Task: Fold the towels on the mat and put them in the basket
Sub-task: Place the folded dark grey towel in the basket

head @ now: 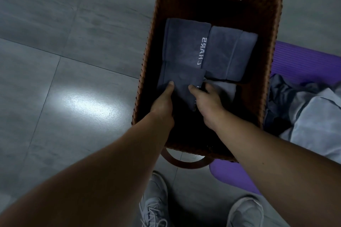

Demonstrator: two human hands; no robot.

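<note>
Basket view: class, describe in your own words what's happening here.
A person leans over the basket, the left hand and right hand gripping a folded dark towel inside it. Two folded towels lie further in, a pale towel beside the right hand. Unfolded towels lie piled on the mat.

Both forearms are bare from the frame edge down to the wrist, with nothing worn on either. Left hand (163, 105): bare, thumbnail cut short. Right hand (208, 103): bare, thumbnail likewise short.

Footwear: a matching pair of light grey lace-up sneakers with rounded toes. Left shoe (154, 202): laces (156, 216) in the same grey, crossed over the tongue and tied in loops. Right shoe (246, 212): partly cut off by the lower frame edge, lacing not visible. Upper material too dim to identify. Grey cloth sits just beside the right shoe; whether it is a trouser leg cannot be told.
</note>
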